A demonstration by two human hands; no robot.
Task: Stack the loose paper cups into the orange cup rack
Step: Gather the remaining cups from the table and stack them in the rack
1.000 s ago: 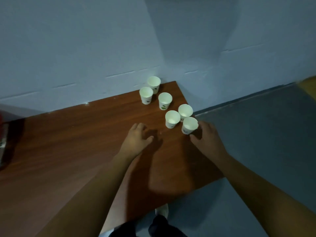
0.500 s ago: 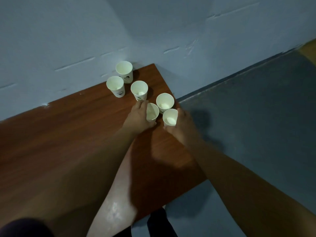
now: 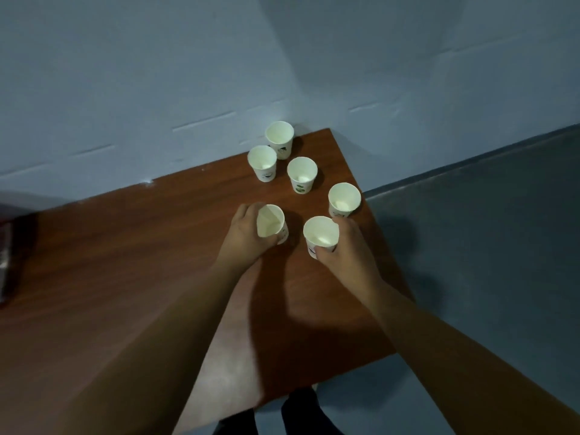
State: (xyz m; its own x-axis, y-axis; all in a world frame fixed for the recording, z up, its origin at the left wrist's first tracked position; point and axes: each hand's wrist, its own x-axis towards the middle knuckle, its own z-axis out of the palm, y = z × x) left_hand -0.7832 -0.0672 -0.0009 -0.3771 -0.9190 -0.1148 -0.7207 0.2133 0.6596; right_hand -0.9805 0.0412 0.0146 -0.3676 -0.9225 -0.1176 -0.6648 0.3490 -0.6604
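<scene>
While your left hand (image 3: 248, 238) grips the tilted left cup (image 3: 270, 223), fingers curled round its far side and thumb at its near side, your right hand (image 3: 348, 252) clasps the upright right cup (image 3: 320, 232), the two cups near each other but apart over the table (image 3: 125, 277). Just beyond your right fingertips a third cup (image 3: 344, 199) stands by the table's right edge. Farther out, ahead of the gap between your grips, stands a fourth cup (image 3: 302, 174), and beyond your left grip a fifth cup (image 3: 263, 161) and sixth cup (image 3: 279, 137) stand just beside each other near the wall (image 3: 157, 73).
</scene>
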